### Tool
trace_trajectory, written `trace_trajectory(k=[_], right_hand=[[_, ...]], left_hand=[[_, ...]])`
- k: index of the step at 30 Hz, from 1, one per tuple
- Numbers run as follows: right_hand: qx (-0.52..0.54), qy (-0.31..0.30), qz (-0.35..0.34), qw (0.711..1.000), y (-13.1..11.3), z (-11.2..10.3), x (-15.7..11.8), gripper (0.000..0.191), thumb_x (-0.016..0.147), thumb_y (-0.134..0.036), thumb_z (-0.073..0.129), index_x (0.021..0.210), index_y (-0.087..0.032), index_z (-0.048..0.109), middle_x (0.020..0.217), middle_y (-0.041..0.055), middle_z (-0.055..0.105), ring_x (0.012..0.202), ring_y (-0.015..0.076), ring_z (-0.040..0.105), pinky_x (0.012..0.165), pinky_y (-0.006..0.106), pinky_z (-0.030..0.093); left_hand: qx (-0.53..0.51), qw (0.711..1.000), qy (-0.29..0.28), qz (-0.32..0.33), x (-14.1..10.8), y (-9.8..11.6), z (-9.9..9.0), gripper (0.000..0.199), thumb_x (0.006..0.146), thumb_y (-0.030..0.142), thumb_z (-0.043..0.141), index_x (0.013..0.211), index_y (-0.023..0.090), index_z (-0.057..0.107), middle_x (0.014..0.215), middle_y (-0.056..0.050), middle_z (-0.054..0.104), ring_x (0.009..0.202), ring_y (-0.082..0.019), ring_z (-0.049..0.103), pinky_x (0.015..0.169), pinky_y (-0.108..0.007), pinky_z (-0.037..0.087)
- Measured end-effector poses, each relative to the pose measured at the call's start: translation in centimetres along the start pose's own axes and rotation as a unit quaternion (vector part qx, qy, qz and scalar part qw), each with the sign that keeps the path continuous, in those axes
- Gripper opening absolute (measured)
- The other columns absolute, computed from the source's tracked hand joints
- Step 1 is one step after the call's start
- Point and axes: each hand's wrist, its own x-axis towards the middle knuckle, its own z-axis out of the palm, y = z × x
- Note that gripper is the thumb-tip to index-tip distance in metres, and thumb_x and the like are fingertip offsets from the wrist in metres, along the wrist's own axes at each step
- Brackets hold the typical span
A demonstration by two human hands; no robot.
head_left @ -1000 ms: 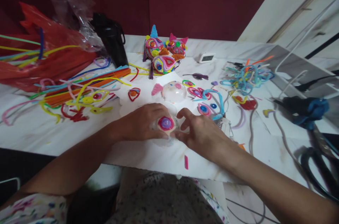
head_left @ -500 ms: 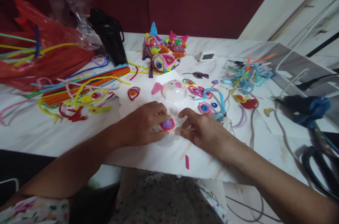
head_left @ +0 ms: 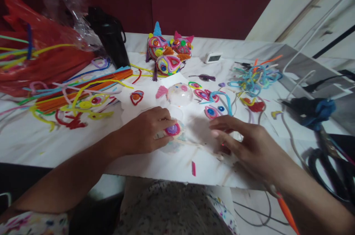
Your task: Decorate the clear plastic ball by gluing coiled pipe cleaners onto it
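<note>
My left hand [head_left: 148, 129] pinches a disc [head_left: 172, 129] of coiled pink and purple fuzzy stems between thumb and fingers, at a clear, low dome [head_left: 176, 144] near the front of the table. To the right, my right hand [head_left: 235, 135] is off the disc, thumb and index finger stretched out and apart. Its lower fingers are in shadow, with something reddish beneath that I cannot make out. Behind my hands rests a clear dome [head_left: 180, 96] with small coloured dots and a pink ear-shaped piece [head_left: 161, 92]. A pink and blue eye-shaped piece [head_left: 212, 112] lies just beyond my right fingers.
Finished colourful heads [head_left: 169, 55] stand at the back. Fuzzy stems [head_left: 83, 87] and a red bag [head_left: 41, 61] lie left, beside a black bottle [head_left: 111, 39]. Right are tangled blue stems [head_left: 257, 77], cables and black scissors handles [head_left: 327, 172]. An orange object [head_left: 287, 212] shows under my right forearm.
My right hand has drawn away from the coiled disc toward the right. The left hand keeps its grip on it. The whole view has shifted slightly.
</note>
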Motion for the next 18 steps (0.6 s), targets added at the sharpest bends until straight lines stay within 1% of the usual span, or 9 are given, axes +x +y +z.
trace_trajectory(k=[2, 4, 5, 7, 9, 10, 12, 14, 18], right_hand=[[-0.043, 0.045, 0.001, 0.998, 1.5, -0.9, -2.1, 0.027, 0.107, -0.052, 0.062, 0.110, -0.031, 0.078, 0.092, 0.0062, 0.086, 0.060, 0.0248, 0.075, 0.064, 0.040, 0.061], [-0.111, 0.112, 0.002, 0.988, 3.1, -1.1, -4.4, 0.024, 0.110, -0.049, 0.060, 0.112, -0.032, 0.077, 0.095, 0.0057, 0.085, 0.047, 0.0200, 0.063, 0.060, 0.041, 0.059], [-0.144, 0.129, -0.001, 0.981, 4.0, -1.0, -5.5, 0.023, 0.111, -0.047, 0.059, 0.114, -0.032, 0.077, 0.100, 0.0073, 0.086, 0.050, 0.0212, 0.066, 0.061, 0.041, 0.059], [-0.215, 0.158, -0.006, 0.964, 5.4, -0.5, -7.4, 0.026, 0.113, -0.044, 0.055, 0.117, -0.030, 0.076, 0.105, 0.0119, 0.086, 0.076, 0.0307, 0.080, 0.071, 0.045, 0.064], [-0.261, 0.158, -0.022, 0.952, 6.5, 0.0, -8.7, 0.025, 0.113, -0.040, 0.055, 0.119, -0.027, 0.076, 0.111, 0.0143, 0.086, 0.097, 0.0366, 0.084, 0.080, 0.049, 0.067], [-0.271, 0.152, -0.034, 0.950, 6.9, 0.3, -9.2, 0.025, 0.112, -0.038, 0.056, 0.122, -0.027, 0.075, 0.114, 0.0145, 0.086, 0.101, 0.0371, 0.084, 0.083, 0.050, 0.068], [-0.278, 0.140, -0.052, 0.949, 7.5, 0.7, -9.9, 0.029, 0.109, -0.031, 0.058, 0.134, -0.026, 0.072, 0.119, 0.0138, 0.086, 0.103, 0.0356, 0.084, 0.084, 0.049, 0.070], [-0.291, 0.137, -0.063, 0.945, 7.8, 1.1, -10.2, 0.039, 0.106, -0.024, 0.058, 0.143, -0.026, 0.066, 0.121, 0.0141, 0.085, 0.105, 0.0355, 0.084, 0.084, 0.049, 0.070], [-0.349, 0.134, -0.051, 0.926, 7.3, 2.1, -10.0, 0.052, 0.099, -0.013, 0.052, 0.149, -0.026, 0.059, 0.127, 0.0185, 0.080, 0.105, 0.0394, 0.081, 0.086, 0.057, 0.070]], left_hand=[[-0.007, 1.000, 0.006, -0.005, -0.1, -0.3, 0.3, 0.030, 0.107, 0.023, 0.060, 0.126, 0.021, 0.082, 0.120, -0.010, 0.081, 0.111, -0.027, 0.078, 0.104, -0.038, 0.064], [-0.016, 1.000, 0.016, -0.004, -0.2, -0.8, 0.7, 0.030, 0.106, 0.025, 0.061, 0.127, 0.023, 0.082, 0.120, -0.010, 0.081, 0.110, -0.028, 0.077, 0.102, -0.040, 0.064], [-0.022, 1.000, 0.022, 0.000, -0.2, -1.0, 0.9, 0.031, 0.106, 0.025, 0.060, 0.128, 0.023, 0.082, 0.120, -0.011, 0.081, 0.109, -0.029, 0.077, 0.102, -0.041, 0.064], [-0.033, 0.999, 0.038, 0.009, -0.3, -1.2, 1.3, 0.032, 0.106, 0.025, 0.059, 0.129, 0.021, 0.081, 0.121, -0.012, 0.081, 0.110, -0.030, 0.077, 0.101, -0.043, 0.064], [-0.043, 0.998, 0.050, 0.007, -0.3, -1.3, 1.5, 0.033, 0.106, 0.027, 0.058, 0.128, 0.021, 0.082, 0.120, -0.012, 0.081, 0.110, -0.030, 0.077, 0.102, -0.043, 0.063], [-0.046, 0.998, 0.053, 0.001, -0.3, -1.3, 1.6, 0.033, 0.106, 0.028, 0.058, 0.127, 0.022, 0.082, 0.120, -0.011, 0.081, 0.111, -0.030, 0.077, 0.103, -0.042, 0.063], [-0.051, 0.997, 0.055, -0.015, -0.3, -1.1, 1.6, 0.032, 0.105, 0.030, 0.058, 0.126, 0.025, 0.082, 0.120, -0.010, 0.081, 0.111, -0.029, 0.077, 0.104, -0.040, 0.062], [-0.053, 0.997, 0.056, -0.022, -0.2, -1.0, 1.6, 0.032, 0.104, 0.031, 0.059, 0.125, 0.026, 0.082, 0.119, -0.009, 0.081, 0.110, -0.029, 0.077, 0.104, -0.040, 0.062], [-0.055, 0.997, 0.058, -0.013, -0.2, -1.1, 1.6, 0.031, 0.104, 0.029, 0.059, 0.124, 0.024, 0.083, 0.118, -0.010, 0.081, 0.109, -0.030, 0.077, 0.102, -0.041, 0.063]])
